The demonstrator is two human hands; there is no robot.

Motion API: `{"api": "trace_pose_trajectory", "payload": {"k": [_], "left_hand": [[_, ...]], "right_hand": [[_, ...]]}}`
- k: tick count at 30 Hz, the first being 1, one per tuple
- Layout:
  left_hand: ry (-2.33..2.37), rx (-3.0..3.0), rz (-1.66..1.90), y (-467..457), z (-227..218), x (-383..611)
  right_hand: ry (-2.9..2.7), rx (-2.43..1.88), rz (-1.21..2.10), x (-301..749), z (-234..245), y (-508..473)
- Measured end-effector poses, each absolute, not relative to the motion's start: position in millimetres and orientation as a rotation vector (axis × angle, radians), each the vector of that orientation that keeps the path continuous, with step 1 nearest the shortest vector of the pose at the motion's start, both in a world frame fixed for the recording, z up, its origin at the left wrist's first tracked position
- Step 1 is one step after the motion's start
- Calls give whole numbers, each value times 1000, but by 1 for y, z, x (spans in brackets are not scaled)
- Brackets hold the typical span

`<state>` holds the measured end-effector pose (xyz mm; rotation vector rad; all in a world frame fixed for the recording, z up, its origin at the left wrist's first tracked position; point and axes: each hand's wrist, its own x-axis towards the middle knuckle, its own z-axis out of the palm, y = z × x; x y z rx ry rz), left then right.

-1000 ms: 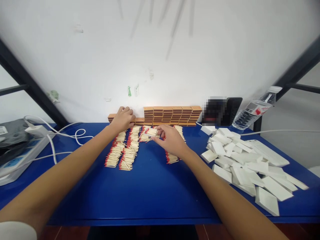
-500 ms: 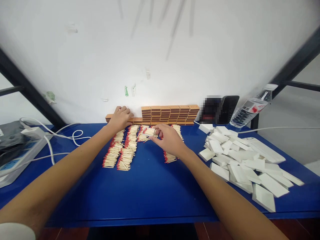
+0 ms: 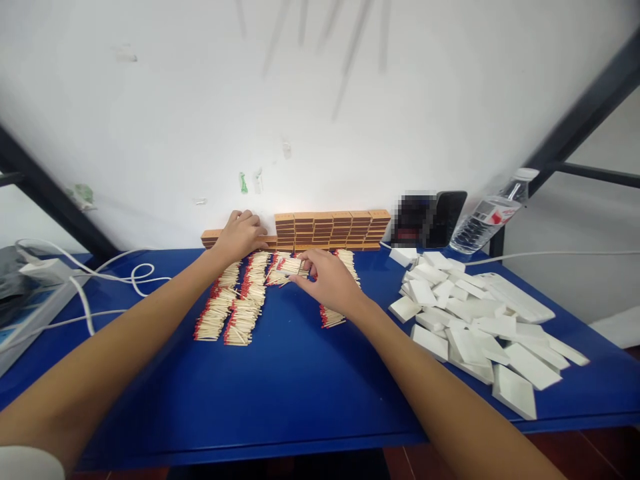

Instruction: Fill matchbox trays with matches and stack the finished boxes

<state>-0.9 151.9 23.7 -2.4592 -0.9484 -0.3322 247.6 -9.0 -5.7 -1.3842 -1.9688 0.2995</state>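
My left hand [image 3: 241,234] rests curled over a low stack of orange matchbox sleeves [image 3: 213,237] at the back wall, fingers closed on one. My right hand [image 3: 327,280] pinches a bunch of red-tipped matches [image 3: 289,266] held over the rows of loose matches [image 3: 235,307] on the blue table [image 3: 300,387]. More matches [image 3: 330,317] show under my right wrist. A taller wall of stacked orange matchbox sleeves [image 3: 333,229] stands just behind my right hand.
A heap of white inner trays [image 3: 475,327] covers the right of the table. A phone [image 3: 446,217] and a tilted water bottle [image 3: 487,217] lean at the back right. A power strip [image 3: 30,313] with white cables [image 3: 100,287] lies at left. Dark frame bars cross both sides.
The view has drifted a little right and down, so everything sits slightly further left. Both hands hold nearly the same places; my right fingers shifted slightly on the match bunch.
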Motion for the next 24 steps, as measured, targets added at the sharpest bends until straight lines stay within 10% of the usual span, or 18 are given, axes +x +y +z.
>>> {"api": "trace_pose_trajectory", "payload": {"k": [24], "left_hand": [[-529,-2224,-875,18,13,-26]], "right_hand": [[-1734,-1293,341,237,-6,-21]]}}
